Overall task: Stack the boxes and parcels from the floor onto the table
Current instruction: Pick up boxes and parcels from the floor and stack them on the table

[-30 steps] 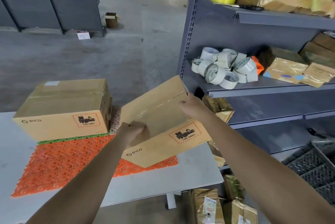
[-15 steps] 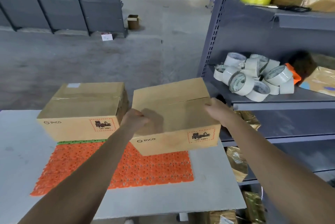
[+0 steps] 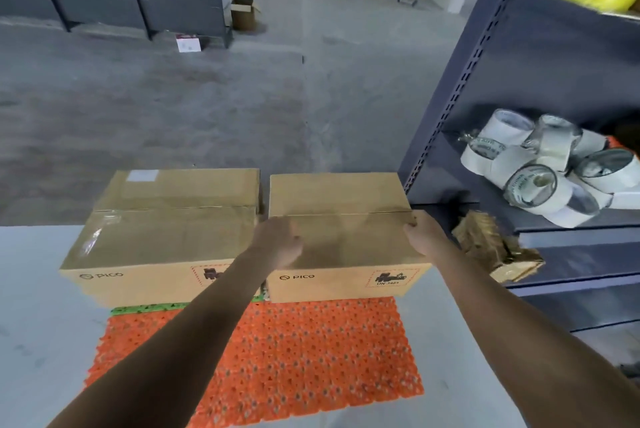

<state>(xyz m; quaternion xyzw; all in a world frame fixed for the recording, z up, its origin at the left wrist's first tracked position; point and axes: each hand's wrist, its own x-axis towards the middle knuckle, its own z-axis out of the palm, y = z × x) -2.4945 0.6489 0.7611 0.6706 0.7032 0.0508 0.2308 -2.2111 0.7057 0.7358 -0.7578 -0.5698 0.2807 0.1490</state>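
Both hands hold one PICO cardboard box (image 3: 336,195) by its top side edges. The left hand (image 3: 280,240) curls over the left edge, thumb on the lid. The right hand (image 3: 424,237) clasps the right edge, its fingers hidden down the side. The box stands level between the hands, on the far end of the orange mat (image 3: 294,351) on the grey table (image 3: 34,289). Just left of the left hand, a narrow gap away, stands a second PICO box (image 3: 166,233), on a green mat strip (image 3: 149,309). Right of the right hand, a metal shelf rack (image 3: 460,81) carries tape rolls (image 3: 540,167), with a brown parcel (image 3: 491,247) on the shelf below them.
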